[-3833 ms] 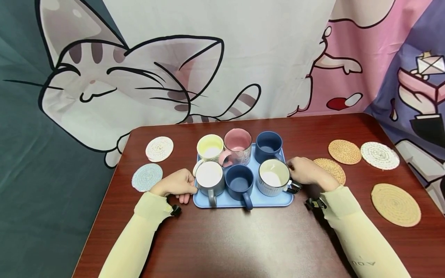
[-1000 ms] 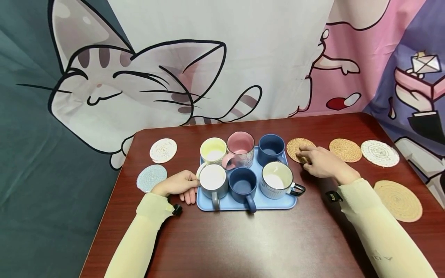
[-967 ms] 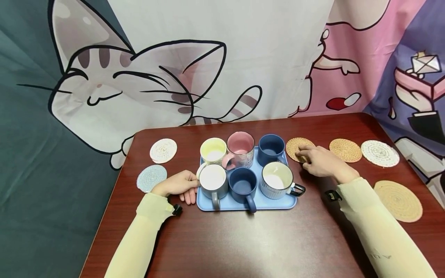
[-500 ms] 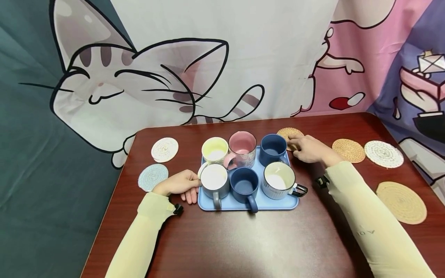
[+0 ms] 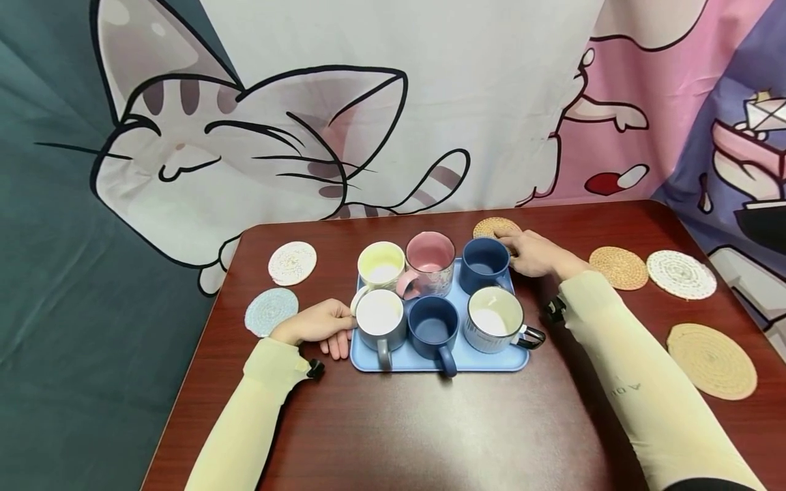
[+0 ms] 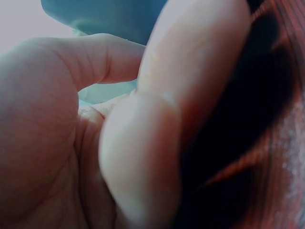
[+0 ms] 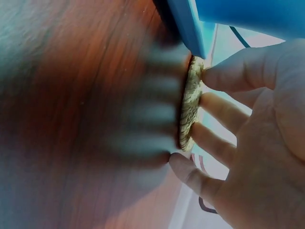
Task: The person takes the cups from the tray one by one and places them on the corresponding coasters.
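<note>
"How are the hands posed?"

"Both arms reach forward in pale yellow sleeves [image 5: 242, 416]. The right hand [image 5: 534, 254] stretches further, palm down, its fingers extended and slightly spread, fingertips [image 7: 208, 77] pressing the round tan woven coaster [image 5: 491, 226]. The left hand [image 5: 319, 325] lies beside the left edge of the light blue rectangular tray [image 5: 482, 361], fingers curled; I cannot tell whether it pinches the rim."

"Where exactly is that coaster?"

"Flat on the reddish-brown wooden table [image 5: 491, 429], near its far edge, just behind the tray's back right corner."

"And the counts?"

"One tray, six mugs upright on it in two rows. Behind: one pale yellow [image 5: 382, 264], one pink [image 5: 431, 262], one dark blue [image 5: 485, 258]. In front: one grey [image 5: 381, 327], another dark blue [image 5: 432, 322], one ribbed white with a black handle [image 5: 493, 324]."

"Coasters?"

"Six altogether: the pressed one; white [image 5: 292, 263] and pale blue [image 5: 271, 312] at left; tan [image 5: 618, 268], white [image 5: 681, 275] and a larger beige one [image 5: 712, 361] at right."
</note>
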{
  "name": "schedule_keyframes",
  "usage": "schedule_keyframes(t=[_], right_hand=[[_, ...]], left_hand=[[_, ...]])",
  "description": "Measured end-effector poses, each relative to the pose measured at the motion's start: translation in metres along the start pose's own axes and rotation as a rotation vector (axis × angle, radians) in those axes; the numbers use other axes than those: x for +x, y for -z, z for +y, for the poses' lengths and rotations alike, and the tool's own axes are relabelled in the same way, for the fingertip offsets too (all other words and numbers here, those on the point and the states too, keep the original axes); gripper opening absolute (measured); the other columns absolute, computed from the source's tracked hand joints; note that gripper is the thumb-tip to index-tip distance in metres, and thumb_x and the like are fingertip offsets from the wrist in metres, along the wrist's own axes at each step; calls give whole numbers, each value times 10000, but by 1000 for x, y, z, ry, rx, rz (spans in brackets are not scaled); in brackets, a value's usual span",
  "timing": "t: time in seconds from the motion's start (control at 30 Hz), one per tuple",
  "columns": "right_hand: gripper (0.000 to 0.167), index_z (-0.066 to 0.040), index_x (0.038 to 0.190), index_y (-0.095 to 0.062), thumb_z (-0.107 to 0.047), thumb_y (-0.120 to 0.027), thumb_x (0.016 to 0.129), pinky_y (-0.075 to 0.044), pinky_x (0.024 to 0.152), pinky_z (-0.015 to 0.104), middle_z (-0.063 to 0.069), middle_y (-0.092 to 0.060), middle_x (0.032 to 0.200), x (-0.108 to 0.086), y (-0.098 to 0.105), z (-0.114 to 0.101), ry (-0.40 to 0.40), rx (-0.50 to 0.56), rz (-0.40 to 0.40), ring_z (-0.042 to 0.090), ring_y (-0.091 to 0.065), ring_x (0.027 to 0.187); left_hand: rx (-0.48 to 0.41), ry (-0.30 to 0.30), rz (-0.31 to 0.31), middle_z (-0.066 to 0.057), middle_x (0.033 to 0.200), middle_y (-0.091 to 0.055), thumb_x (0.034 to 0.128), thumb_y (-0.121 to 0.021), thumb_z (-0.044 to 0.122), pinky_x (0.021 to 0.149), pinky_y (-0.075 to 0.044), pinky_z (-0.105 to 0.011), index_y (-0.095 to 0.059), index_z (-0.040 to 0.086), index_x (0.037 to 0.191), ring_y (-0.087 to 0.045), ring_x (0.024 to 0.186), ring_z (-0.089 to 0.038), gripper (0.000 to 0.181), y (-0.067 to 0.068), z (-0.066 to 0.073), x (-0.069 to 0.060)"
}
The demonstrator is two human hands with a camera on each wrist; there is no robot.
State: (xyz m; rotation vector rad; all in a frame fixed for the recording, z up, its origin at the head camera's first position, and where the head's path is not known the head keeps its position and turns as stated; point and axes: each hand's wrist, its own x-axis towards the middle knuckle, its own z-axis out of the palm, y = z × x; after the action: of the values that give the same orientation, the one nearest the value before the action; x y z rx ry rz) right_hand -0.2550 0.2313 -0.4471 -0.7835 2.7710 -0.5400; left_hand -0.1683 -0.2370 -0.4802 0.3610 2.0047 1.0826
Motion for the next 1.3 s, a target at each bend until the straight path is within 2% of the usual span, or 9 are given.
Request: schedule_keyframes(t=[0.23, 0.47, 0.7, 1.03, 1.2, 1.3], right_hand=[[435, -22, 1391, -631, -119, -640, 967, -282, 1218, 638, 295, -405, 1591, 9, -2, 0, 36, 53, -14, 541, -374, 1465], [477, -54, 1409, -628, -253, -678, 979, -259, 1224, 648, 267, -387, 1615, 15, -4, 1, 44, 34, -41, 529, -359, 1477], [503, -46, 1422, -613, -256, -693, 972, -273, 1225, 636, 254, -405, 1610, 19, -6, 3, 84, 32, -28, 504, -376, 1480], [521, -101, 1450, -596, -230, -710, 959, -318, 1200, 640, 185, -452, 1604, 17, -11, 7, 51, 65, 55, 436, -411, 1489], [430, -61, 1413, -612, -75, -604, 984, -333, 1190, 633, 199, -526, 1537, 10, -10, 11, 66, 38, 126, 433, -455, 1452], [413, -23, 1374, -627, 8, -550, 969, -399, 1134, 623, 230, -581, 1442, 1, -7, 12, 77, 18, 176, 430, -544, 1343]], left_hand=[[6, 0, -2, -103, 650, -747, 1070, -462, 213, 433, -500, -215, -650, 40, 835, -704, 507, -128, 347, -1, 1, 0], [6, -11, -2, -104, 647, -745, 1071, -463, 223, 428, -497, -214, -654, 36, 831, -704, 503, -130, 359, -1, 2, -1], [5, -8, -6, -107, 656, -749, 1076, -469, 235, 433, -500, -214, -663, 35, 838, -708, 510, -129, 366, 1, 1, 0], [0, -8, -4, -114, 657, -749, 1073, -464, 231, 432, -500, -212, -654, 36, 840, -709, 511, -132, 358, 1, 1, 0], [-5, -4, -12, -113, 655, -748, 1073, -462, 231, 432, -504, -219, -653, 34, 829, -709, 511, -134, 367, 1, 1, -1], [-7, -3, -11, -113, 654, -748, 1071, -463, 234, 432, -504, -220, -653, 37, 827, -709, 510, -134, 367, 1, 1, -1]])
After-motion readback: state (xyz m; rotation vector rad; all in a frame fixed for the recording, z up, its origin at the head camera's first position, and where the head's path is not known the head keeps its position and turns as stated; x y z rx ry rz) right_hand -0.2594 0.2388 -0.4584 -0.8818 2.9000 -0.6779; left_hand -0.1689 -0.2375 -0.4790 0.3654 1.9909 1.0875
